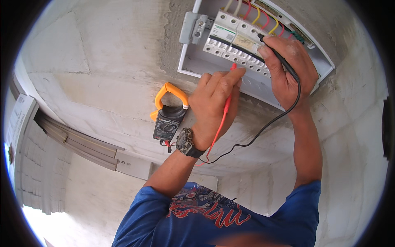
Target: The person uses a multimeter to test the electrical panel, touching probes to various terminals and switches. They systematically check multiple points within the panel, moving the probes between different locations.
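At the breakers [236, 39], fingers [224, 80] pinch red probe [233, 68].

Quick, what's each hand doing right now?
Left hand: closed on the red probe.
Right hand: closed on the black probe, tip at the breakers.

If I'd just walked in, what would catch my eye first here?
Probably the open electrical panel set in the concrete wall, top centre, with its row of white breakers and coloured wires. The left hand holds a red probe at the breakers' lower edge, the right hand a black probe higher up. An orange clamp meter hangs left of the hands.
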The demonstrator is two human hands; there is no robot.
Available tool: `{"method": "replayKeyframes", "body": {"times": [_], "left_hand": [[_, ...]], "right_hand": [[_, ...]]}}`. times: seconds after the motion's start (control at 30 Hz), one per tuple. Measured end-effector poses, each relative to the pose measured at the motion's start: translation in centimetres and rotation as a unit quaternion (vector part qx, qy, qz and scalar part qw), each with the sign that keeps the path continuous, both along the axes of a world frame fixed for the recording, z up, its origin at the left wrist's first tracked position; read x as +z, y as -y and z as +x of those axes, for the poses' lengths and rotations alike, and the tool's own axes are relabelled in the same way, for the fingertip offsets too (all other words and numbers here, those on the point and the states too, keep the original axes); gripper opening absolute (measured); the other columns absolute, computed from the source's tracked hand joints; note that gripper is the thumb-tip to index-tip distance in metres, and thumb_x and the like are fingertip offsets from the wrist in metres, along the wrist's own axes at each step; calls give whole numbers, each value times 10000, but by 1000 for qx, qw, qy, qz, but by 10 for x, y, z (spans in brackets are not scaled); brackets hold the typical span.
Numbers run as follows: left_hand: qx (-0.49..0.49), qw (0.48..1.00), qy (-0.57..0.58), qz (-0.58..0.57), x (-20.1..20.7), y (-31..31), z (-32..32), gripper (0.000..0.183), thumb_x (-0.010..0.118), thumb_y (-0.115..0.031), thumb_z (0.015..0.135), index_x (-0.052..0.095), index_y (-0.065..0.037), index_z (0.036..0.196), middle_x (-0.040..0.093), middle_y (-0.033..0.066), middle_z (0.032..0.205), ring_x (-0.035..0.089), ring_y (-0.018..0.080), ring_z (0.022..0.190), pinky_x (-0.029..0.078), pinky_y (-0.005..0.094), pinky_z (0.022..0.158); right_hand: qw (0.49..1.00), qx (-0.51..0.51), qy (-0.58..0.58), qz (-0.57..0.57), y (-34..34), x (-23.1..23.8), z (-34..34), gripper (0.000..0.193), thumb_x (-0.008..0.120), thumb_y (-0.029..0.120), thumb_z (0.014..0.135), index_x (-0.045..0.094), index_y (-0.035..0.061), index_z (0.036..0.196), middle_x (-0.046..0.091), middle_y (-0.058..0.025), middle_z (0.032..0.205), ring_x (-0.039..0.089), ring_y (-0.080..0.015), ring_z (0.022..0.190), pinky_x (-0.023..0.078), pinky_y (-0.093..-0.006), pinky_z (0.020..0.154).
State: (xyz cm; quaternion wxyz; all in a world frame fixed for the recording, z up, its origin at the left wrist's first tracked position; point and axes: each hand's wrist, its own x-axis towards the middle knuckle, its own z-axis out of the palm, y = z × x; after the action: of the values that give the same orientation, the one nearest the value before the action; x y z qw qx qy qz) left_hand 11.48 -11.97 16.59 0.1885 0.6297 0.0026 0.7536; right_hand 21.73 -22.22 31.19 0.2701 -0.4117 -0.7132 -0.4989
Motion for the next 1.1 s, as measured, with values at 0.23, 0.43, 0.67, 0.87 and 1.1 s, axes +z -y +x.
{"method": "replayKeyframes", "body": {"times": [0.23, 0.43, 0.67, 0.87, 1.1], "left_hand": [[5, 1000, -28, 11, -3, -2, 0, 441, 767, 99, 857, 717, -117, 1239, 731, 50, 941, 588, 255, 721, 482, 373, 630], [-9, 998, -21, 51, -3, -4, -1, 320, 735, 123, 925, 717, -16, 1213, 745, 120, 946, 668, 282, 797, 509, 379, 727], [-18, 988, -93, 119, -20, -3, -25, 424, 774, 148, 850, 720, -35, 1228, 736, 95, 933, 661, 257, 770, 507, 358, 689], [3, 935, -270, 229, -46, -7, -59, 521, 801, -22, 772, 727, -89, 1283, 722, 54, 978, 666, 210, 807, 503, 349, 659], [-86, 810, -486, 318, -79, 12, -82, 479, 711, -142, 879, 714, -77, 1354, 709, 34, 1110, 679, 181, 950, 534, 340, 759]], "right_hand": [[999, 47, -3, 21, 25, -19, -1, 329, 863, -5, 861, 749, 39, 1167, 764, -126, 1018, 725, -287, 852, 587, -376, 738], [993, 26, -107, -31, 93, -94, -27, 440, 871, 10, 841, 722, 57, 1252, 739, -151, 1041, 730, -344, 891, 618, -401, 777], [909, 22, -416, -34, 125, -233, -51, 248, 784, 80, 971, 728, 28, 1207, 734, -169, 1031, 718, -342, 882, 590, -423, 779], [832, -126, -535, -82, 140, -321, -78, 266, 793, 68, 920, 734, 36, 1177, 705, -147, 1063, 678, -343, 1012, 559, -432, 867], [809, -186, -525, -187, 148, -403, -78, 129, 761, 55, 929, 661, 39, 1008, 689, -162, 1043, 659, -392, 1069, 535, -499, 931]]}}
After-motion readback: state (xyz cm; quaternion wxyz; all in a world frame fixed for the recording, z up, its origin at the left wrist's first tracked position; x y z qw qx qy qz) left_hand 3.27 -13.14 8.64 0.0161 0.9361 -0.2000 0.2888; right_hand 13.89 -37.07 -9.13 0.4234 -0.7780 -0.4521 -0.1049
